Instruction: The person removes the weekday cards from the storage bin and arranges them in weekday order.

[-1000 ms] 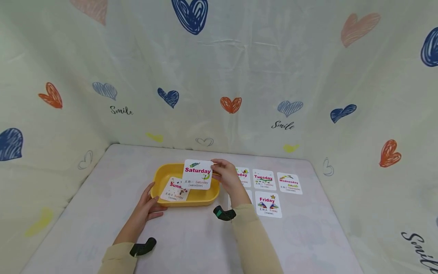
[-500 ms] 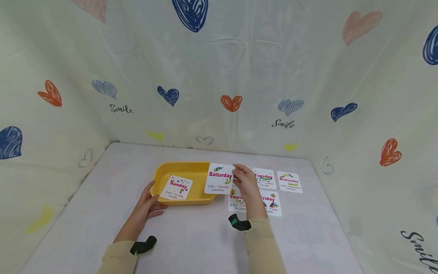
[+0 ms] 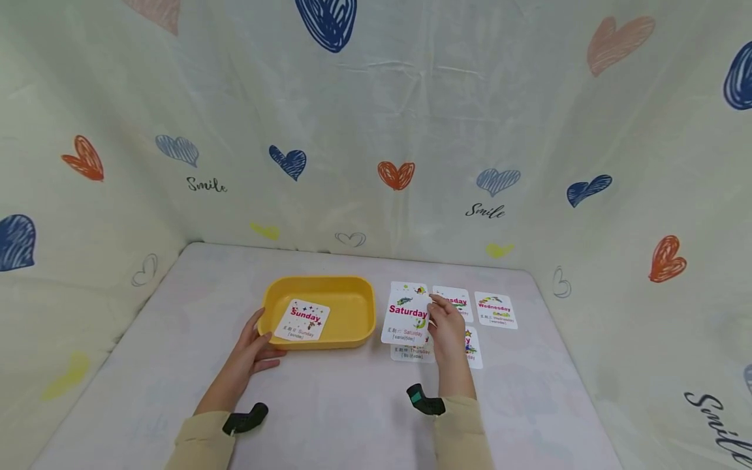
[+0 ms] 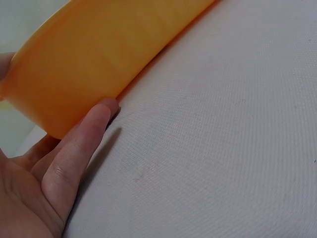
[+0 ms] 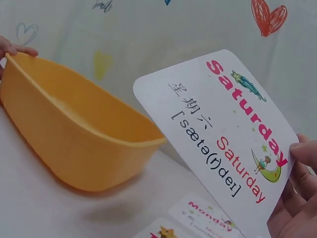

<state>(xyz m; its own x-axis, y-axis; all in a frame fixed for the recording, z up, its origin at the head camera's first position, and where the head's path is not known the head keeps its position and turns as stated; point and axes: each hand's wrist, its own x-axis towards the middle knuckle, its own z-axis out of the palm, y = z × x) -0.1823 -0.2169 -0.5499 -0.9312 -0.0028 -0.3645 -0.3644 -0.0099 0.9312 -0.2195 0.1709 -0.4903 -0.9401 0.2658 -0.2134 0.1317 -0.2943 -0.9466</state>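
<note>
My right hand (image 3: 451,336) pinches the right edge of a white Saturday card (image 3: 404,316) between thumb and fingers. The card is raised above the table and overlaps the Monday card (image 5: 200,214) and Thursday card (image 3: 411,355) in the head view. With my left hand (image 3: 247,356) I grip the left end of a yellow tray (image 3: 350,313), thumb at its rim and other fingers low against the outer wall (image 4: 84,64). A Sunday card (image 3: 302,320) lies face up in the tray's left half.
Right of the tray, cards lie in two rows on the pale tabletop (image 3: 329,405). The Tuesday card (image 3: 461,301) and Friday card (image 3: 473,352) are partly covered by my right hand; the Wednesday card (image 3: 496,310) shows fully. A heart-patterned curtain (image 3: 435,137) rises behind the table.
My right hand has carried the Saturday card rightward, from above the tray to above the laid-out cards. The Sunday card is now fully uncovered. My left hand stays on the tray.
</note>
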